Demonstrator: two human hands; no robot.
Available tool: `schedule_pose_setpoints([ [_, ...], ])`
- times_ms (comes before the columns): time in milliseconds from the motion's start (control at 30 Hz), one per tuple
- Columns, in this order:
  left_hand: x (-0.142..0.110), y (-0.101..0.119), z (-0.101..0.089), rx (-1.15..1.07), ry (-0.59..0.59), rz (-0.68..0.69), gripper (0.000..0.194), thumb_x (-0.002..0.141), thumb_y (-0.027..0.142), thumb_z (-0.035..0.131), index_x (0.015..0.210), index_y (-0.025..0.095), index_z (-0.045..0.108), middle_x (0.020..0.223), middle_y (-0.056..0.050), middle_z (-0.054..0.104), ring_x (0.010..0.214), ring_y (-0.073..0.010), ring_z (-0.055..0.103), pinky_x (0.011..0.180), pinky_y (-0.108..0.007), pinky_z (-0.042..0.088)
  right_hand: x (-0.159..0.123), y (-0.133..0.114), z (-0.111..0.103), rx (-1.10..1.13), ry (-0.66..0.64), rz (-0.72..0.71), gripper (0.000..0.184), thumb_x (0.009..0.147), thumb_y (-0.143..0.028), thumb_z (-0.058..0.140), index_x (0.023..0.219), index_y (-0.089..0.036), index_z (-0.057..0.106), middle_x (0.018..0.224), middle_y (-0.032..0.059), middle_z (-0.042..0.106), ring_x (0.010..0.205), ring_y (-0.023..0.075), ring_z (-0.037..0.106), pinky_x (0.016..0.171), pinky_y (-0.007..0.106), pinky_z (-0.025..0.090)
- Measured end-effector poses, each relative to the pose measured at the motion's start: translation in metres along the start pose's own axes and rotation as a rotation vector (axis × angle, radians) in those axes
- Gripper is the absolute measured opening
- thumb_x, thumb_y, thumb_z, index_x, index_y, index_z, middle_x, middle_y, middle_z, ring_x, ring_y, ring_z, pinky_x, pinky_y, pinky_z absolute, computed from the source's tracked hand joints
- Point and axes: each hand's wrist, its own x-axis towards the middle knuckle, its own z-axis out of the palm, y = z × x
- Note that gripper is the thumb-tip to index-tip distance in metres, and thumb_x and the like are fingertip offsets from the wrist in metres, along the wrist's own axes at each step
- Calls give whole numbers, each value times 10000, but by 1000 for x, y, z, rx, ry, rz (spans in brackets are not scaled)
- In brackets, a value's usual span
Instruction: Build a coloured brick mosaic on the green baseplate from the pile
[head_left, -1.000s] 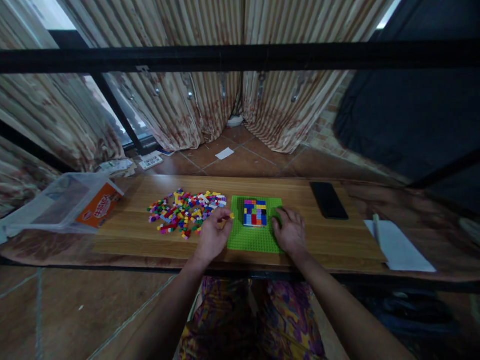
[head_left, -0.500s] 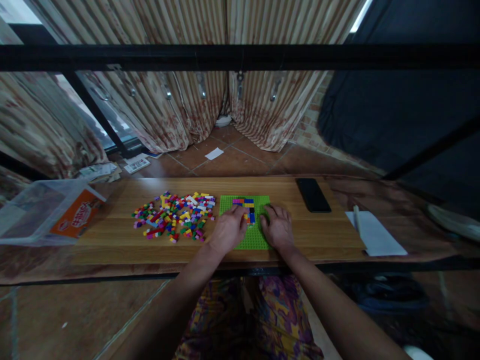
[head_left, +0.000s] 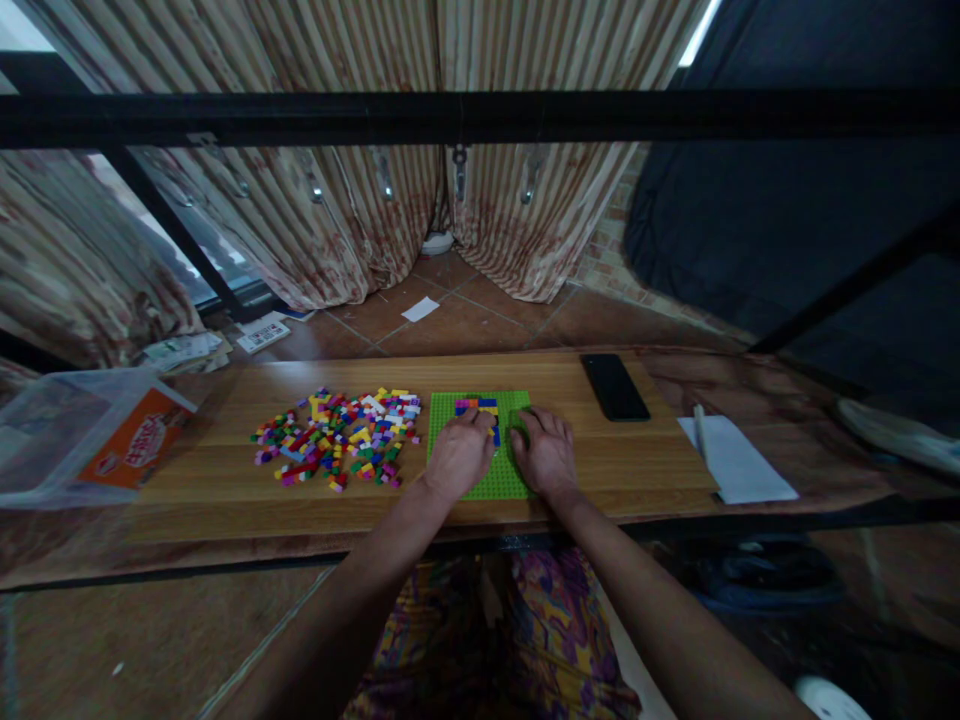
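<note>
A green baseplate (head_left: pixel 501 484) lies on the wooden table near its front edge. A small flat block of coloured bricks (head_left: pixel 480 404) stands on its far part. My left hand (head_left: pixel 459 456) rests on the plate with its fingers bent together onto the block, covering most of it; what the fingertips pinch is hidden. Just right of the block, my right hand (head_left: pixel 544 456) lies on the plate's right side, fingers loosely spread and holding nothing. A spread pile of small loose coloured bricks (head_left: pixel 337 436) is on the table to the left of the plate.
A black phone (head_left: pixel 613 386) lies at the back right. A white sheet of paper (head_left: pixel 739 462) with a pen (head_left: pixel 700 430) sits further right. A clear plastic box with an orange label (head_left: pixel 82 435) stands at the far left. A black bar crosses the view above.
My left hand, which pinched a yellow brick beside the pile a second ago, has moved right onto the brick block. My right hand stays on the plate. The view has shifted slightly.
</note>
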Motion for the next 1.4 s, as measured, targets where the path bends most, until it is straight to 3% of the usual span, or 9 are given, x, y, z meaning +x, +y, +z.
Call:
schedule_pose_setpoints([
  [333, 8, 4, 6, 118, -56, -26, 229, 959, 255, 416, 971, 178, 631, 1012, -86, 646, 918, -198, 617, 862, -340, 473, 0, -1, -2, -5, -2, -6, 381, 938, -344, 478, 1251, -174, 614, 1301, 136, 593, 1159, 291, 496, 1031, 449, 332],
  [667, 10, 2, 13, 87, 17, -38, 256, 969, 271, 410, 987, 178, 648, 999, -88, 664, 914, -194, 610, 860, -336, 450, 0, 0, 1, 4, -9, 11, 388, 938, -347, 477, 1264, -180, 603, 1317, 132, 584, 1170, 284, 488, 1017, 437, 337],
  [900, 6, 1, 16, 128, 56, 9, 269, 960, 234, 400, 938, 171, 660, 943, -87, 666, 902, -206, 604, 851, -356, 445, 0, 2, 3, 3, 19, -15, 383, 936, -355, 466, 1247, -186, 611, 1290, 130, 595, 1144, 290, 497, 1004, 440, 343],
  [1400, 4, 15, 11, 263, 1, 136, 291, 933, 156, 387, 960, 122, 675, 888, -128, 653, 914, -247, 607, 872, -412, 435, -1, 4, 3, -19, 10, -39, 396, 943, -344, 448, 1257, -161, 605, 1285, 150, 586, 1152, 289, 483, 1019, 449, 322],
])
